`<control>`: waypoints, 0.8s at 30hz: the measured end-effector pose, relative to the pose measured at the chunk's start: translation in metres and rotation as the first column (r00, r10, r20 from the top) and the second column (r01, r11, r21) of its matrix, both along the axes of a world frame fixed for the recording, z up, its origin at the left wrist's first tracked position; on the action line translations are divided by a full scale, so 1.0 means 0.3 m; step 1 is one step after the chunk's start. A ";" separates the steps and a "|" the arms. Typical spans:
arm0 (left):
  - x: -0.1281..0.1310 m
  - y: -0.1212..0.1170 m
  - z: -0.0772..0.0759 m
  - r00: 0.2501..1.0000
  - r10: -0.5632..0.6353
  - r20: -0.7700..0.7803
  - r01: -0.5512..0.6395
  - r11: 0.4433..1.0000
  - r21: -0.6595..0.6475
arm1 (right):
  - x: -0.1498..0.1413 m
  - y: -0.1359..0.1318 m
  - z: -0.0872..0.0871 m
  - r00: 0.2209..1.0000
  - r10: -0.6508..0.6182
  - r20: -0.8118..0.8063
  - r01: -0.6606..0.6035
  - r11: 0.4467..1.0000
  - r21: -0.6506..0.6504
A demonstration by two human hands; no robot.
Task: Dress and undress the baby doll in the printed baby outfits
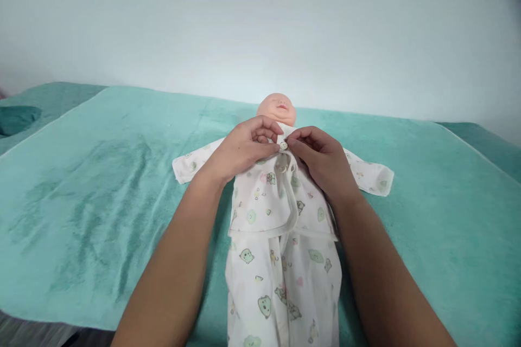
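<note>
A baby doll (280,110) lies on its back, dressed in a white baby shirt (260,200) and white pants (260,282), both printed with small animals. At the collar, my left hand (248,146) is closed on the shirt's front edge, its thumb tip at a round button (284,146). Opposite it, my right hand (321,154) pinches the other front edge just right of that button. A second button shows lower on the shirt front. Below the collar the two front edges hang loosely together. Whether the button is through its hole, I cannot tell.
A green towel-like cover (101,200) with wrinkles on its left side spreads under the doll. Behind it rises a plain pale wall (260,21). The doll's sleeves stretch out to both sides. Grey floor (36,332) shows at the lower left.
</note>
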State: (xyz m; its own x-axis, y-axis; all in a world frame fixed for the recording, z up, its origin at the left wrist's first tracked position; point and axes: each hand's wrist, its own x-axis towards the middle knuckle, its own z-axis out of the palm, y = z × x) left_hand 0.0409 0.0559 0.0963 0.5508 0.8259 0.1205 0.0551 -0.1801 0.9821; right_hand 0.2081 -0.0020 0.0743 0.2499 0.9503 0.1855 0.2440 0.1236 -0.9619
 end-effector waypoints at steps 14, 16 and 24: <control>-0.005 0.006 -0.004 0.993 0.040 -0.111 -0.028 0.994 0.106 | -0.004 0.009 -0.005 0.998 -0.043 0.039 0.043 0.999 0.015; -0.004 0.005 -0.003 0.992 0.047 -0.121 -0.032 0.992 0.121 | -0.005 0.008 -0.004 0.997 -0.055 0.051 0.054 0.998 0.016; -0.008 0.003 -0.002 0.989 0.046 -0.142 -0.023 0.987 0.161 | -0.009 0.006 -0.003 0.996 -0.063 0.067 0.062 0.998 0.024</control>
